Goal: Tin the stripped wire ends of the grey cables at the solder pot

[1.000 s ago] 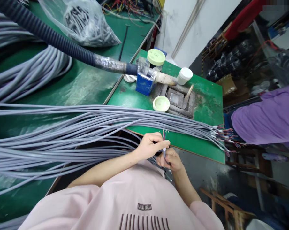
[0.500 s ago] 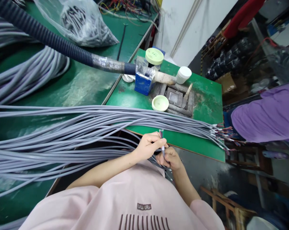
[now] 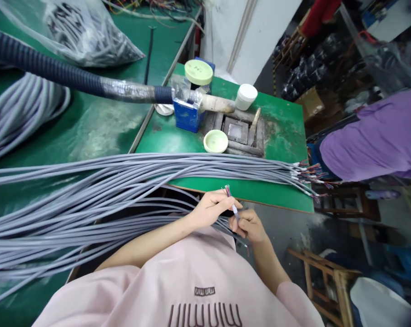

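Between my two hands is the end of one grey cable [image 3: 235, 211], tilted, with a white band around it and thin coloured wires fanning out at the top. My left hand [image 3: 212, 208] pinches it near the wires, thumb on the near side. Just below and to the right, my right hand [image 3: 249, 225] is closed on the cable's grey jacket. Beyond my hands a long bundle of grey cables [image 3: 198, 164] lies across the green table, its stripped ends [image 3: 309, 175] at the right edge. More grey cables [image 3: 130, 229] run behind my left forearm.
A small metal solder pot [image 3: 237, 131] sits in a dark frame, with a hose [image 3: 123, 91] mouth above it. Around it stand a shallow pale dish [image 3: 215, 141], a white jar [image 3: 246, 96] and a blue box [image 3: 186, 116]. A person in a purple sleeve [image 3: 372, 136] is at the right.
The view has shifted, so the table's things sit further left. The cable end tilts more to the left at its top, and my right hand has moved slightly right.
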